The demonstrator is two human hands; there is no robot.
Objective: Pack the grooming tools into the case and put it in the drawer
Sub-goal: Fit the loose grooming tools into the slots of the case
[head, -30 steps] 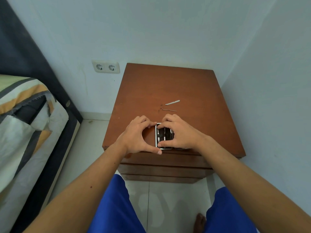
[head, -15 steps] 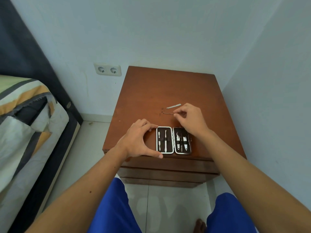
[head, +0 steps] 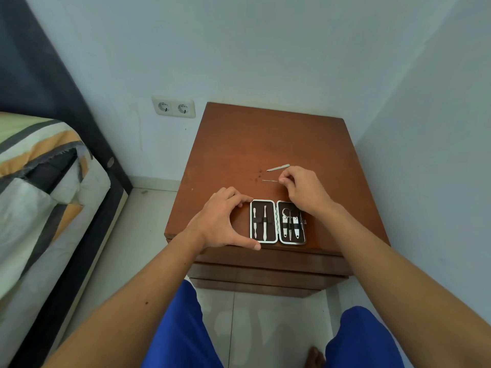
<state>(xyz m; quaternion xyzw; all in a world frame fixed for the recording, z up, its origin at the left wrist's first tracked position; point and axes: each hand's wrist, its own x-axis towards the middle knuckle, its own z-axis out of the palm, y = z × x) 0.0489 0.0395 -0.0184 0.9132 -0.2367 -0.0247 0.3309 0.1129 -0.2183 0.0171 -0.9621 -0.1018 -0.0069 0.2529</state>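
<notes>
Fingertips of right hand [head: 303, 189] pinch thin pick [head: 269, 180] — long axis left-right; left hand [head: 220, 221] cups open case [head: 277, 222].

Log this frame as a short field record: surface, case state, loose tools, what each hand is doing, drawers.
surface: wooden nightstand
case: case lies open flat near the front edge, tools strapped in both halves
loose tools: thin pick and flat file, both on the top behind the case
left hand: left hand steadies the case's left edge, thumb and fingers at its corners
right hand: right hand has its fingertips on the pick's right end
drawers: drawers shut
</notes>
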